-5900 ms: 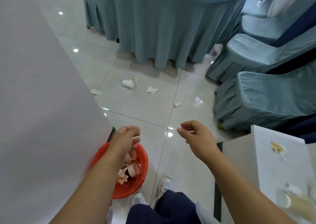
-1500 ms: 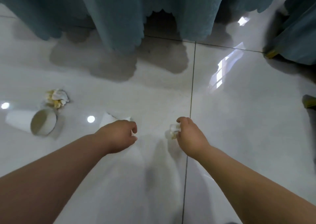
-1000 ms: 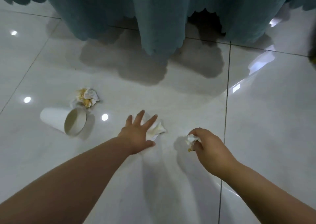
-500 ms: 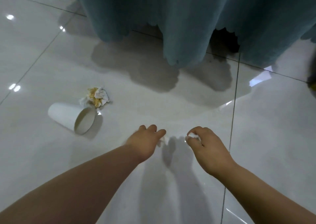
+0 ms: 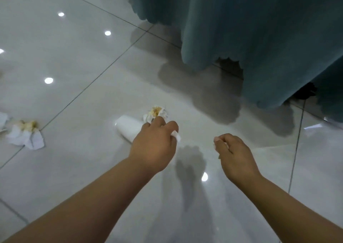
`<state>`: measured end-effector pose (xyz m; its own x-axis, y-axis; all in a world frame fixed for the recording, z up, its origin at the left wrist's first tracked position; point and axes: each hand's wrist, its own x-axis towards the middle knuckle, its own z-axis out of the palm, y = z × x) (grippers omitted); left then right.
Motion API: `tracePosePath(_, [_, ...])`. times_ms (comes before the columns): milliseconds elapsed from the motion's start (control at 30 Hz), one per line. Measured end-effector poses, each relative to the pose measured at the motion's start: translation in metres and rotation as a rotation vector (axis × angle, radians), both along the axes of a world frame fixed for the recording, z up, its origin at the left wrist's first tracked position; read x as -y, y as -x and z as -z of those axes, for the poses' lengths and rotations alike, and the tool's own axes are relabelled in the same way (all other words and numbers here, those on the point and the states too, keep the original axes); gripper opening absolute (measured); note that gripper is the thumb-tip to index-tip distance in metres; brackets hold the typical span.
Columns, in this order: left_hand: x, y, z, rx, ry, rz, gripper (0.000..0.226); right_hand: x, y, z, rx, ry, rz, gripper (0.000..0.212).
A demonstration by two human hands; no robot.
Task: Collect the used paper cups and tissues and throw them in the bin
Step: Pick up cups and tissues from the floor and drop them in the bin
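The left hand [image 5: 154, 146] has moved over the toppled paper cup [image 5: 128, 126], fingers curled round a white tissue [image 5: 176, 136]. The right hand [image 5: 234, 154] pinches a tissue scrap [image 5: 225, 144] in curled fingers. Just beyond the cup lies a stained tissue [image 5: 156, 112].

Floor [image 5: 74, 57] with paper cup [image 5: 128, 128], tissues [image 5: 26, 134]

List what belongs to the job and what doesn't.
Job: tipped white paper cup; yellow-stained crumpled tissue beside it; stained crumpled tissue, left; white tissue scrap in left grip; white tissue wad in right grip.
Just there: teal fabric tablecloth; glossy white floor tiles.
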<state>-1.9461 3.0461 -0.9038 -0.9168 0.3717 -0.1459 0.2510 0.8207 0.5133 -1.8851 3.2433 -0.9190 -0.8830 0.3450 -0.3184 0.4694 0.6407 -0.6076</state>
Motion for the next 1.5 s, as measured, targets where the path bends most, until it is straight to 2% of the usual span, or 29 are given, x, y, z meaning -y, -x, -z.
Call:
tracePosePath(167, [0.046,-0.002,-0.003,0.053,-0.015,-0.164,0.027,0.039,0.029,-0.011,0.057,-0.042,-0.124,0.026])
tracePosePath(267, [0.059,-0.004,0.003,0.089,-0.005,-0.189,0.054,0.051,0.047,-0.008,0.089,-0.062,-0.216,0.026])
tracePosePath(333, [0.061,-0.005,0.012,0.098,-0.008,-0.221,0.062,0.053,0.056,-0.001,0.109,-0.069,-0.273,0.024])
tracePosePath(600, [0.054,-0.006,0.028,0.089,0.107,-0.346,0.059,0.034,0.099,0.037,0.168,-0.211,-0.477,0.025])
tracePosePath(700, [0.058,-0.006,0.021,0.114,0.163,-0.376,0.052,0.042,0.132,0.050,0.156,-0.291,-0.585,0.034])
tracePosePath(767, [0.063,-0.004,0.013,0.112,0.162,-0.406,0.057,0.053,0.152,0.055,0.124,-0.309,-0.655,0.038])
tracePosePath(867, [0.071,0.002,0.004,0.095,0.202,-0.438,0.058,0.068,0.175,0.062,0.050,-0.384,-0.877,0.046])
tracePosePath(1033, [0.077,0.011,-0.003,0.089,0.186,-0.540,0.032,0.086,0.193,0.075,0.093,-0.494,-1.214,0.088])
tracePosePath(1100, [0.077,0.010,0.000,0.095,0.154,-0.602,0.023,0.088,0.192,0.084,0.129,-0.537,-1.280,0.093])
tracePosePath(1267, [0.076,-0.008,0.013,0.102,0.023,-0.745,0.011,0.086,0.179,0.111,0.171,-0.527,-1.233,0.064])
tracePosePath(1500, [0.089,-0.033,0.016,0.173,0.000,-0.756,0.004,0.081,0.176,0.117,0.070,-0.418,-1.192,0.037])
